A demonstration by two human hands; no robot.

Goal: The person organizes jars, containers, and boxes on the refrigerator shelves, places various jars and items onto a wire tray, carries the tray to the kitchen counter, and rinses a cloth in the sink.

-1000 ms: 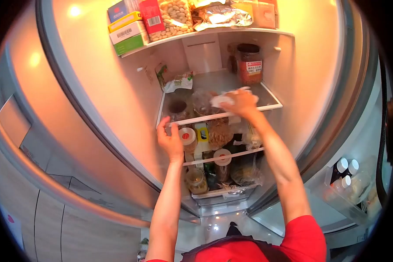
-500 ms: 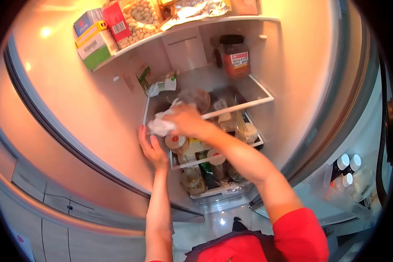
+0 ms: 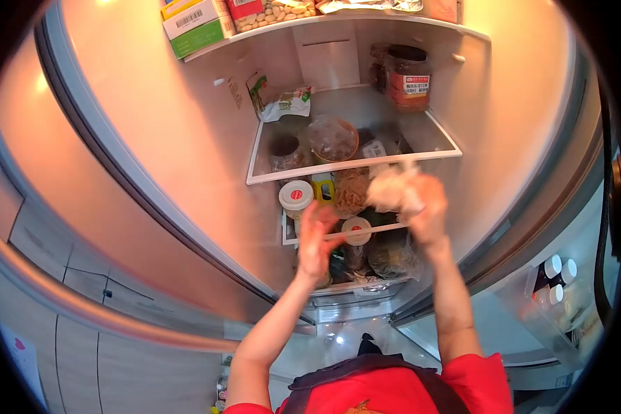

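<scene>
My right hand [image 3: 429, 210] grips a crumpled white cloth [image 3: 393, 190], both somewhat blurred, in front of the right part of the glass shelf [image 3: 352, 168]. Lower and to the left, my left hand [image 3: 315, 241] has its fingers apart and holds nothing. It is in front of the lower shelf, near a white-lidded jar [image 3: 297, 193] and another white-lidded container [image 3: 357, 231]. On the glass shelf stand a dark-lidded jar with a red label [image 3: 408, 86] and a white-and-green packet [image 3: 288, 105]. A plastic-covered bowl [image 3: 332, 140] shows through the glass.
Boxes [image 3: 199, 27] and a bag of peanuts [image 3: 276, 14] sit on the top shelf. Bagged food [image 3: 393, 259] lies lower down. The open fridge door's rack with white-capped bottles [image 3: 554, 265] is at right. Cabinets [image 3: 138, 359] stand at left.
My right hand has moved the cloth from the glass shelf's left front corner to the right. My left hand has come away from the left wall toward the middle. The view has shifted.
</scene>
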